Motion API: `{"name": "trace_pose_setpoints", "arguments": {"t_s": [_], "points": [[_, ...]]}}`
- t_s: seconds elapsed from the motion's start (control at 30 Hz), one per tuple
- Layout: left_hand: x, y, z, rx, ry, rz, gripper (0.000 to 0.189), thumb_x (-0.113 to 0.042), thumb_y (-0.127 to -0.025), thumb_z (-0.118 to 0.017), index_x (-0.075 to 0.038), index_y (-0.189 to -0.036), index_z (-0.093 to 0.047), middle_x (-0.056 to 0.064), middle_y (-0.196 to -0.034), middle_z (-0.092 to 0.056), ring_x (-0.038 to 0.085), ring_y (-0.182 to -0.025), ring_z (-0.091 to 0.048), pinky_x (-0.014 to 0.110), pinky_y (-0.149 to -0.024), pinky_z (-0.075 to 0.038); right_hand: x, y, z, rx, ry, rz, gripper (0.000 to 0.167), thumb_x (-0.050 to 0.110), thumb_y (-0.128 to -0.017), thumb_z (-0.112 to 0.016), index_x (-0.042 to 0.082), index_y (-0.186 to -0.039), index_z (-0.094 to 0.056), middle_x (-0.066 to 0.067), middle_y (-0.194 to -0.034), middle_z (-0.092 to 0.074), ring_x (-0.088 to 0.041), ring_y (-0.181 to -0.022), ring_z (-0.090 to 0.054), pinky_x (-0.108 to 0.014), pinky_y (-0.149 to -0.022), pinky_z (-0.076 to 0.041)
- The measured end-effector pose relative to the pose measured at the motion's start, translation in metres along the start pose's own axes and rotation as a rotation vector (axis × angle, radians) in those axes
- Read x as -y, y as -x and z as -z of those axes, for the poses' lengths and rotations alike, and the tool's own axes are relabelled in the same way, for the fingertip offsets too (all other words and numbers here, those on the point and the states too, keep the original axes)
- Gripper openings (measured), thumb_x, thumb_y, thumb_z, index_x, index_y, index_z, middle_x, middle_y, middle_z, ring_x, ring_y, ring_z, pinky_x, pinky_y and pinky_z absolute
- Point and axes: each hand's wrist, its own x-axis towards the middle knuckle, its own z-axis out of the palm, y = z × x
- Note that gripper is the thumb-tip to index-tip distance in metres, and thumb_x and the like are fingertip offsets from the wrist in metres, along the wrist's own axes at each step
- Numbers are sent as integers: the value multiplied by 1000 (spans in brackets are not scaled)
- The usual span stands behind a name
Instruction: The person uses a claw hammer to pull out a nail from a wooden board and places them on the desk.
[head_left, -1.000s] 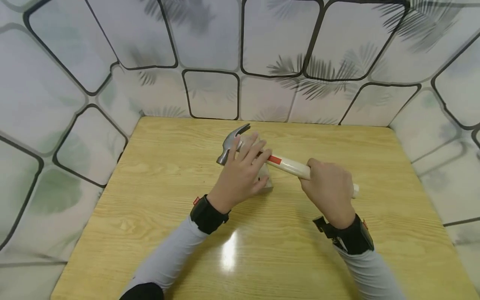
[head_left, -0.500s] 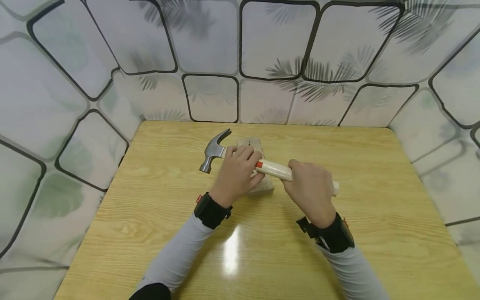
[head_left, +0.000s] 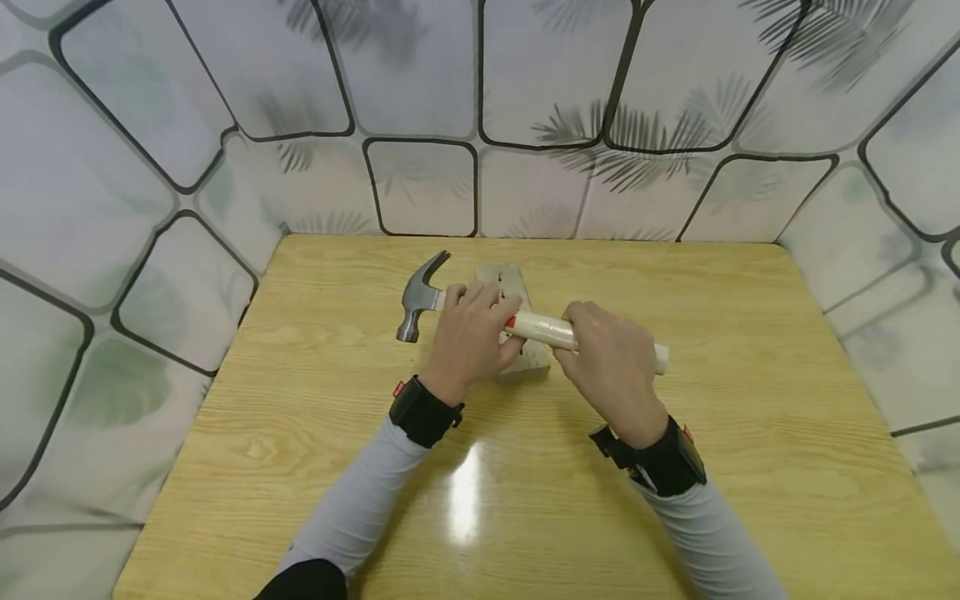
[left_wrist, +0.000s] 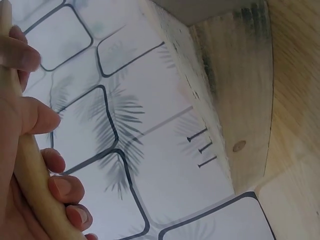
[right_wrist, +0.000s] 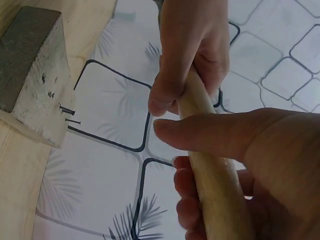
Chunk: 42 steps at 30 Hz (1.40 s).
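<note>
A claw hammer (head_left: 543, 330) is held level above the table by both hands. My left hand (head_left: 468, 337) grips its pale handle close to the steel head (head_left: 420, 297), which points left. Further down, my right hand (head_left: 613, 367) grips the handle near its butt end; a red band shows between the hands. Below the hammer lies a wooden block (head_left: 534, 360), partly covered by the left hand and handle. Several nails (left_wrist: 204, 146) stick partway out of the block in the left wrist view. The right wrist view shows nails (right_wrist: 67, 110) and small dark marks on the block's face.
The block rests on a light wood-grain table (head_left: 337, 400). Behind it and at both sides rise pale panels (head_left: 427, 187) printed with dark outlines and palm leaves. A bright light reflection lies on the near tabletop.
The left hand, earlier spread with straight fingers over the block and hammer neck, now curls round the handle. The hammer and right hand have shifted left, and more of the block shows.
</note>
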Motion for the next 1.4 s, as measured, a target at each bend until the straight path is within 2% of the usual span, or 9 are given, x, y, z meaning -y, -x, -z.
{"name": "trace_pose_setpoints", "arguments": {"t_s": [0.17,0.27,0.4,0.47,0.7,0.83,0.93,1.17,1.4], "points": [[7,2,-1,3,39,12,22,-35,-89,-74,-18,-93,-61,-2,-79,-50,20,-75,-47,44,-82,-40,11,3,4,-140,-315,271,18,13,-81,-80,9,-97,-72,-6,-98,-65,-27,-89,-60,-47,-84,-45],[12,1,4,-24,91,29,20,-32,-89,-72,-17,-93,-61,-2,-76,-47,20,-73,-44,46,-81,-39,22,7,5,-10,-526,411,4,15,-88,-73,15,-90,-70,5,-88,-65,-15,-82,-60,-35,-78,-49],[14,-5,13,-78,130,25,20,-33,-90,-70,-16,-91,-60,-1,-75,-48,21,-72,-44,47,-82,-38,18,6,-3,374,-611,253,16,31,-98,-67,23,-85,-64,15,-76,-60,-4,-68,-55,-26,-64,-48],[14,-8,18,-95,143,17,20,-34,-90,-69,-16,-93,-61,-1,-76,-50,21,-74,-45,47,-82,-38,4,0,-9,433,-605,140,17,34,-98,-68,23,-86,-64,13,-75,-61,-4,-67,-55,-29,-64,-48],[4,-8,21,-57,147,11,22,-36,-90,-71,-16,-98,-64,-1,-78,-50,21,-77,-47,47,-82,-37,-26,-16,-14,40,-1011,165,51,-5,-82,-81,-7,-126,-55,-15,-120,-58,-24,-109,-57,-30,-91,-50],[-8,-6,16,-49,168,3,26,-37,-89,-72,-16,-102,-65,-2,-80,-53,21,-82,-51,45,-81,-38,-11,-16,-15,-129,-1419,163,19,2,-94,-70,-12,-101,-60,-13,-110,-63,-30,-112,-59,-41,-102,-48],[-15,-9,14,-60,186,-12,25,-36,-89,-72,-15,-103,-65,-2,-79,-53,21,-83,-51,45,-82,-38,-1,-15,-12,-227,-1629,146,27,13,-99,-66,-3,-79,-57,-6,-88,-65,-29,-103,-65,-47,-102,-46],[-19,-22,18,-79,208,-17,21,-36,-90,-72,-18,-96,-63,-4,-78,-47,17,-79,-44,44,-82,-36,6,-20,-2,-286,-1773,170,34,9,-103,-56,1,-71,-45,-7,-69,-56,-28,-89,-67,-55,-107,-43],[-21,-12,12,-69,221,-1,24,-37,-90,-72,-16,-98,-64,-4,-77,-48,19,-80,-46,44,-81,-37,7,-12,-9,-270,-1793,157,33,4,-105,-48,2,-72,-44,-7,-69,-55,-26,-91,-68,-59,-115,-34]]}}
